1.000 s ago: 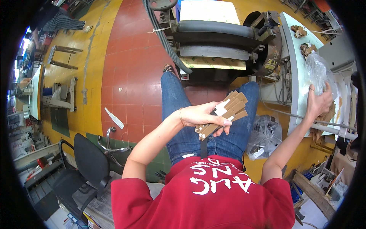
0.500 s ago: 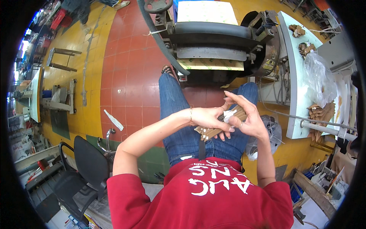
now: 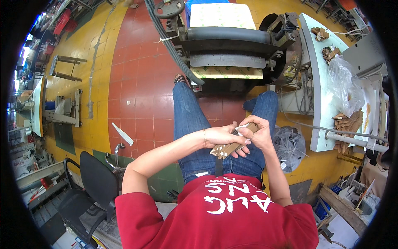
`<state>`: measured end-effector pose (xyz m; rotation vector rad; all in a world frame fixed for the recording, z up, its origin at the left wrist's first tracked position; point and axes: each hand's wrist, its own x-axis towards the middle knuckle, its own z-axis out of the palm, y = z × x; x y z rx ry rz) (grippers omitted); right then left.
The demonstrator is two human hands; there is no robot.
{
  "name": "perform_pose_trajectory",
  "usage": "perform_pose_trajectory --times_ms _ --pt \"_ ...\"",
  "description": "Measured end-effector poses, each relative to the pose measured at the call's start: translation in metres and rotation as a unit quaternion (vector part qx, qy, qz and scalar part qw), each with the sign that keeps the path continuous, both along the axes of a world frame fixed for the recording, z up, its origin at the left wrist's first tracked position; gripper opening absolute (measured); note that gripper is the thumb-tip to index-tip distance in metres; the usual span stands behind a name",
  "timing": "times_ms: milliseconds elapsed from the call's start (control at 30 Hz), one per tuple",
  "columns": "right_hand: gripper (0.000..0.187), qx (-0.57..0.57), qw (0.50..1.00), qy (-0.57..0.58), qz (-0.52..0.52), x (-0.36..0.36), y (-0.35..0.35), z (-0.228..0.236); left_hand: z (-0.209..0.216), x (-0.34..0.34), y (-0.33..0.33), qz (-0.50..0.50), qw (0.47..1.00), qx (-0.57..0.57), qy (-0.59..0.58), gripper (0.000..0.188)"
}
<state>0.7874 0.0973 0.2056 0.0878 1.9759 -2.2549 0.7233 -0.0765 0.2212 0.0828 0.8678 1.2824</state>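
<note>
Above my lap, both hands are on a bundle of brown flat strips that look like leather or card. Several strip ends carry small white patches. My left hand is wrapped round the bundle, its thumb lying across the top. At the bundle's upper right end, my right hand is closed, thumb and fingers pinching at a white band or scrap. How far that white piece goes round the strips is hidden by my fingers.
Ahead stands a roller machine with a handwheel and a grey hose. The pale table at right carries brown strips and a clear plastic bag. Another clear bag lies below; a black chair stands left.
My right hand's fingers, arched wide over the bundle before, have drawn in to a pinch at its upper end. Both hands and the bundle have shifted slightly.
</note>
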Motion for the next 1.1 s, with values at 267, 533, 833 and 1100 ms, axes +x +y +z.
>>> perform_pose_trajectory --times_ms 267,533,833,1100 --pt "0.015 -0.222 0.971 -0.052 -0.070 0.015 -0.012 -0.030 0.022 0.011 -0.007 0.087 0.985 0.042 -0.141 0.077" --pt "0.016 -0.441 0.873 -0.074 -0.192 0.010 -0.016 -0.022 0.008 0.016 -0.029 0.216 0.938 0.111 0.247 0.097" --pt "0.023 -0.135 0.945 -0.051 -0.293 -0.032 -0.071 0.007 -0.003 0.001 0.030 0.578 0.756 0.032 0.305 0.055" --pt "0.066 0.313 0.935 0.000 -0.165 -0.024 -0.075 0.007 -0.055 -0.053 -0.004 0.521 0.850 0.072 0.031 0.039"
